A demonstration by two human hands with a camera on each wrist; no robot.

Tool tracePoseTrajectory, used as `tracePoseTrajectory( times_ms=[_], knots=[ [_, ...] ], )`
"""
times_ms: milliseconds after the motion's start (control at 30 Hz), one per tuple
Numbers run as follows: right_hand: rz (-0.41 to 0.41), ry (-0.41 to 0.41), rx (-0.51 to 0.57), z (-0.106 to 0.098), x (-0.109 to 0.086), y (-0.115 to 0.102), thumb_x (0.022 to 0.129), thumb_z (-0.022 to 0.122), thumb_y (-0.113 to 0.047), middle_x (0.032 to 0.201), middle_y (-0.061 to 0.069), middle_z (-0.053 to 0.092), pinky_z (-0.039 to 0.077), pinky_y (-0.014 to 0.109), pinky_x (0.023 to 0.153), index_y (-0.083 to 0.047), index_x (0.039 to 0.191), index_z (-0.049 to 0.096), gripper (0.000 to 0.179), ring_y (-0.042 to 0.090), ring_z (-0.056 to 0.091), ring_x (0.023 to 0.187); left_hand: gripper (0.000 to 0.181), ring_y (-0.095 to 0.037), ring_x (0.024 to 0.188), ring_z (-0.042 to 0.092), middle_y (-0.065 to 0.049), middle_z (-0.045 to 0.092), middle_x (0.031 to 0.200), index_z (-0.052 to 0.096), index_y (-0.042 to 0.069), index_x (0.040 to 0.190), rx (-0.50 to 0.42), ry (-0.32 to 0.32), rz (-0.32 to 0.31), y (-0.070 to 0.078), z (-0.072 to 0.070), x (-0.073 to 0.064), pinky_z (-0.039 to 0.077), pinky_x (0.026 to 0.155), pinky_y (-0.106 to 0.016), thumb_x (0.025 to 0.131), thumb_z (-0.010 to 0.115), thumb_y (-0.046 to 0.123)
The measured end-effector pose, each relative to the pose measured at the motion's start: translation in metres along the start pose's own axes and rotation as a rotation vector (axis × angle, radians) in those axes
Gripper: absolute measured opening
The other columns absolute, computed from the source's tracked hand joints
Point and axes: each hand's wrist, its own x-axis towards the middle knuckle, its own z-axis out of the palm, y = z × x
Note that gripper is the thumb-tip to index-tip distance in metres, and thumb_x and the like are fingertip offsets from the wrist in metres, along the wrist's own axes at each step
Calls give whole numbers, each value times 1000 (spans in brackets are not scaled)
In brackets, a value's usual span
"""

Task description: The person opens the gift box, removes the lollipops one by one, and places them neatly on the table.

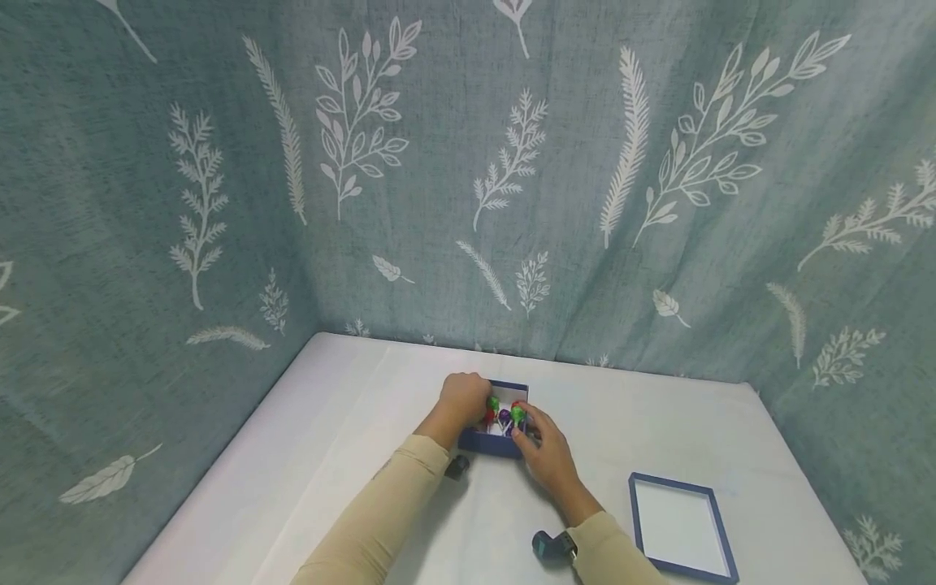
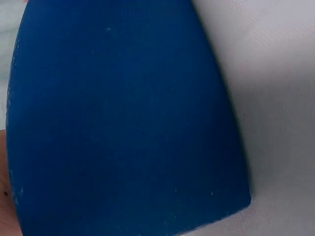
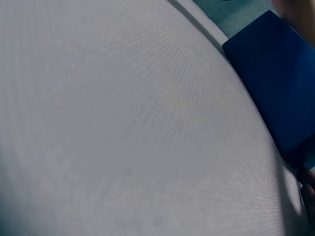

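- Two draped sides and more of grey-green curtain [image 1: 439,309], printed with white leaves and sprigs, all round the back!
- Below that, a white worktop [image 1: 307,455], stretching out from the curtain.
- Now two beige sleeves [image 1: 387,504], reaching forward across it.
- Down to the right, well apart from the hands, a blue-rimmed white tray [image 1: 683,524], lying flat.
- And centre stage, a blue box [image 1: 490,443], open-topped, on the worktop between both hands.
- Left hand [image 1: 462,398]: bent over the box's left side, fingertips hidden, cannot tell what in the grip.
- Right hand [image 1: 548,455]: over the right side, thumb and forefinger apart around a green lollipop [image 1: 517,413]; pinching or just touching, cannot tell!
- Inside, the little ones: purple lollipop [image 1: 504,415] near the middle, another green by the left hand, red just below.
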Motion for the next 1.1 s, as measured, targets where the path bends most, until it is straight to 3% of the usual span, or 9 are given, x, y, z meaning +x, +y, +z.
tracePoseTrajectory(
  times_ms=[300, 467, 600, 900, 1100],
  knots=[
    [-3, 5, -11, 0, 0, 1, 95, 62, -28, 139, 8, 51, 48, 45, 92, -18, 141, 51, 49, 27, 61, 110, 31, -20, 70, 61, 4, 67, 74, 74, 21, 89, -30, -19, -15, 2, 3, 0, 42, 81, -44, 66, 87, 36],
    [-3, 8, -16, 0, 0, 2, 94, 62, -29, 139, 8, 52, 48, 46, 92, -19, 141, 51, 49, 28, 60, 110, 31, -19, 72, 58, 5, 68, 75, 75, 22, 91, -9, 11, 6, 2, 6, 1, 34, 87, -46, 66, 87, 36],
    [-1, 7, -26, 0, -1, 2, 94, 62, -29, 138, 9, 52, 48, 45, 92, -18, 141, 51, 49, 28, 60, 110, 38, -23, 84, 58, 3, 70, 82, 74, 21, 98, -8, 34, 12, 1, 9, 1, 29, 99, -52, 66, 87, 36],
    [-6, 13, -24, 2, -3, 2, 94, 63, -29, 137, 8, 52, 49, 45, 89, -17, 140, 51, 49, 26, 61, 108, 25, -23, 96, 57, 6, 70, 87, 71, 28, 106, -45, 152, 52, -4, 5, -8, 18, 106, -62, 82, 76, 27],
    [-6, 51, -16, -1, -2, 2, 91, 66, -26, 133, 9, 55, 51, 42, 87, -18, 136, 55, 47, 26, 63, 104, 23, -22, 105, 56, 6, 71, 99, 70, 30, 113, -116, 185, 49, -6, 2, -9, 16, 107, -63, 91, 66, 29]
  ],
)
